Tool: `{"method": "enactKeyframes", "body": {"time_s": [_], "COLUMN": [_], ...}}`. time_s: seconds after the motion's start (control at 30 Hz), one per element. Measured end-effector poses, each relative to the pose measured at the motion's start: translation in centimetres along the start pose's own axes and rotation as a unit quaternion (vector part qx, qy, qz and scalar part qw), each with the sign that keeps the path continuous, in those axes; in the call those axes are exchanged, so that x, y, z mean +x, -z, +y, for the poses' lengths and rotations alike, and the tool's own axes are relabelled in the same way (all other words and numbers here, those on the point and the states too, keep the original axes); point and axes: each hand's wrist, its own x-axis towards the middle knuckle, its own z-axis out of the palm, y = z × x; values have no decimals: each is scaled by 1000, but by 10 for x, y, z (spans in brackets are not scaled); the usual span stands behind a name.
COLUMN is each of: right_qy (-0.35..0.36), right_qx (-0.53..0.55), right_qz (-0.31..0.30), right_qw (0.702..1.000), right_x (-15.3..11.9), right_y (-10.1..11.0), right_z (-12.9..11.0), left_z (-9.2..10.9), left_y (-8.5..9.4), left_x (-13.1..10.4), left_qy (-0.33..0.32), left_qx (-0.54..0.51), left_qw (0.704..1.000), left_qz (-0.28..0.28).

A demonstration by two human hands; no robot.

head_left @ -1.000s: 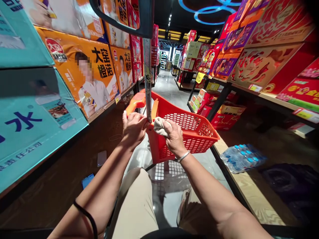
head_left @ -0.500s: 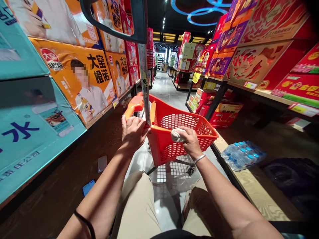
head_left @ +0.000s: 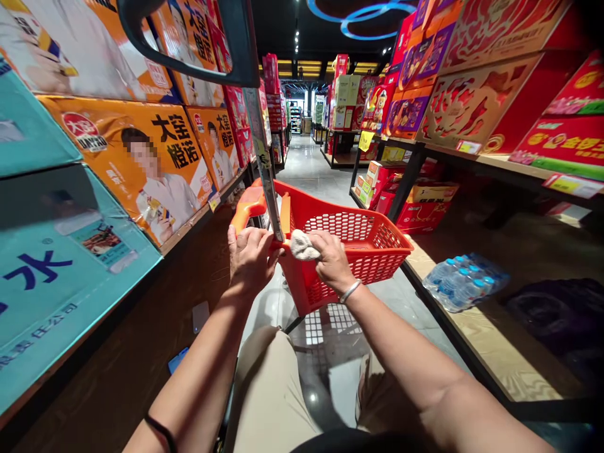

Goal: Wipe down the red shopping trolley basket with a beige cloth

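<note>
A red plastic shopping cart with a perforated basket stands right in front of me. My left hand is closed on the cart's near rim, beside an orange handle piece. A worn metal pole rises from the cart by that hand, with a black looped frame at its top. In my right hand a crumpled whitish cloth is bunched up. The cloth lies against the cart's top rim, just right of the pole's base. My right fingertips are partly hidden behind the cloth.
Orange drink cartons and turquoise cartons are stacked at left. Two phones lie low on the left, one with a blue screen. Red gift boxes fill the right shelf; shrink-wrapped water bottles sit below. A tiled aisle runs ahead.
My right hand has moved left along the cart's rim with the cloth, close to the pole. The left hand keeps its hold. The view has shifted slightly.
</note>
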Motion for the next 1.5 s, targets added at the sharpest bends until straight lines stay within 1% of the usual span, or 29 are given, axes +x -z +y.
{"method": "enactKeyframes", "body": {"time_s": [0.03, 0.1, 0.13, 0.17, 0.2, 0.23, 0.27, 0.33, 0.43, 0.47, 0.5, 0.53, 0.6, 0.67, 0.73, 0.8, 0.83, 0.87, 0.93, 1.0, 1.03, 1.07, 1.1, 1.17, 1.23, 1.33, 1.43, 1.5], "right_qy": [-5, -36, -55, -73, -90, -105, -113, -107, -34, -7, 17, 34, 45, 27, -7, -32, -41, -48, -62, -73, -72, -65, -50, -8, 28, 39, 11, -19], "right_qx": [-11, -34, -40, -43, -44, -43, -40, -32, -12, -7, -5, -5, -15, -37, -62, -76, -78, -76, -71, -64, -58, -51, -44, -32, -22, -22, -46, -60], "right_qz": [5, 20, 29, 40, 52, 65, 75, 84, 68, 58, 48, 37, 21, 21, 32, 45, 51, 55, 58, 52, 46, 40, 33, 21, 13, 8, 29, 50], "right_qw": [1000, 999, 997, 996, 994, 991, 990, 990, 997, 998, 999, 999, 999, 999, 998, 996, 995, 994, 994, 994, 995, 996, 997, 999, 999, 999, 998, 997], "right_x": [-5, -17, -23, -27, -30, -32, -31, -26, -13, -9, -6, -5, -7, -15, -26, -34, -37, -38, -35, -28, -23, -19, -15, -9, -8, -18, -33, -39], "right_y": [2, 8, 12, 14, 15, 15, 13, 5, -7, -9, -10, -10, -6, 0, 8, 14, 16, 18, 18, 16, 15, 13, 11, 7, 3, 0, 2, 3], "right_z": [20, 59, 74, 84, 89, 87, 79, 51, 5, -5, -9, -7, 11, 41, 72, 94, 100, 103, 98, 85, 77, 69, 61, 50, 49, 67, 90, 94], "left_z": [-1, -2, -2, -2, -1, 0, 1, 3, 4, 3, 2, 1, -2, -6, -8, -9, -8, -6, 1, 10, 16, 21, 25, 31, 32, 24, 16, 14], "left_y": [1, 4, 5, 5, 6, 6, 7, 7, 6, 5, 5, 4, 3, 3, 3, 1, -1, -2, -5, -7, -8, -8, -8, -9, -11, -15, -19, -22], "left_x": [0, 0, 1, 1, 1, 2, 2, 3, 2, 1, 1, 0, 1, 2, 5, 6, 6, 6, 4, 3, 4, 5, 8, 16, 24, 30, 33, 35], "left_qy": [-3, -8, -10, -10, -11, -11, -12, -12, -18, -19, -18, -17, -10, -6, -2, 2, 6, 11, 37, 67, 65, 50, 19, -54, -95, -106, -109, -108], "left_qx": [-3, -8, -10, -11, -10, -10, -9, -5, -4, -5, -6, -7, -8, -9, -9, -10, -12, -15, -25, -37, -43, -48, -51, -41, -6, 48, 54, 42], "left_qw": [1000, 1000, 1000, 1000, 999, 999, 999, 999, 999, 999, 999, 1000, 1000, 1000, 1000, 1000, 1000, 1000, 999, 995, 994, 995, 997, 998, 992, 983, 978, 975], "left_qz": [-6, -18, -23, -28, -34, -39, -43, -46, -39, -34, -29, -26, -21, -25, -27, -28, -26, -21, 14, 66, 79, 78, 56, -18, -87, -140, -170, -190]}}
